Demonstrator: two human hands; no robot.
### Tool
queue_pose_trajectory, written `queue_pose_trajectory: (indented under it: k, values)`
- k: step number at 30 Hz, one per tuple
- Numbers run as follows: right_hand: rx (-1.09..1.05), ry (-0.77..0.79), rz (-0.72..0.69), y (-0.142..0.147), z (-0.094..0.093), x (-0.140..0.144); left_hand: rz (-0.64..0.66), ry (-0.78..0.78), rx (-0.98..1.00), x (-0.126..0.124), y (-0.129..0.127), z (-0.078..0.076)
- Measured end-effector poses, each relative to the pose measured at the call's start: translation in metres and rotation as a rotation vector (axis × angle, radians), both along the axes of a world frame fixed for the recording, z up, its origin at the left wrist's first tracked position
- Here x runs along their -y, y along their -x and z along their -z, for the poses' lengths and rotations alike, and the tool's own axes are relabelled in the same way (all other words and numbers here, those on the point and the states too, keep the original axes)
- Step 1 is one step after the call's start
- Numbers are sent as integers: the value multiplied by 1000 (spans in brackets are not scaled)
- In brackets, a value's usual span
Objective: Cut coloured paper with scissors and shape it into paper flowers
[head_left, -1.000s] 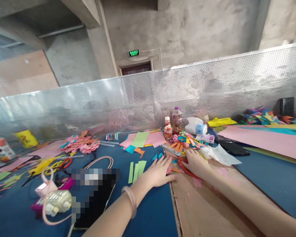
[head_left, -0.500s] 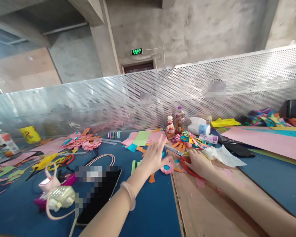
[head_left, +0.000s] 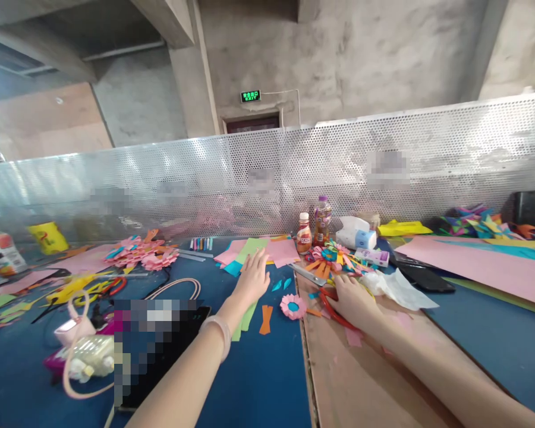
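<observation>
My left hand (head_left: 252,278) is open, fingers stretched forward, at the near edge of a stack of coloured paper with a light green sheet (head_left: 251,248) on top. Light green strips (head_left: 248,319) lie partly under its wrist. My right hand (head_left: 355,302) is closed over the red handles of a pair of scissors (head_left: 311,275), whose blades point away to the left. Between my hands are a pink paper flower (head_left: 293,307) with a blue centre, an orange paper piece (head_left: 266,320) and two small blue paper leaves (head_left: 282,285).
Behind the hands stand two drink bottles (head_left: 322,221), a tissue pack (head_left: 356,233) and a heap of paper flowers (head_left: 332,257). A tablet (head_left: 173,351), cables and a power strip lie at left. Pink sheets (head_left: 477,261) cover the right side. A perforated metal panel (head_left: 205,190) closes the back.
My left hand has moved left, from beside the pink flower to the green sheet, uncovering the orange piece and blue leaves. My right hand stays at the scissors. The view has shifted slightly.
</observation>
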State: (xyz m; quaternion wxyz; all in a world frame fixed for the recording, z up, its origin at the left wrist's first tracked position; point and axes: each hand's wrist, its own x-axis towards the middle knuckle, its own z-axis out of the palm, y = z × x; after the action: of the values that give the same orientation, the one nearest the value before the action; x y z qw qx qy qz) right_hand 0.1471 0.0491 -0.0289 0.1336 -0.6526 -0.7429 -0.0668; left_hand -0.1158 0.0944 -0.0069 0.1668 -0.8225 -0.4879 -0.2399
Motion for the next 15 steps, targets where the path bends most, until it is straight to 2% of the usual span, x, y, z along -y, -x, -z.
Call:
queue_pose_trajectory:
  k: [2,5,8,15]
  values:
    - [7,-8,5,1,0,1,39,154,-9,-2,-5,6]
    - [16,-5,-7,1,0,1,22,348,2,-4,-8,13]
    - [22,-1,-31,-1,1,0,-4,388,-6,-8,-8,10]
    - [13,2,-56,-1,-1,1,-44,428,-100,-26,-20,-13]
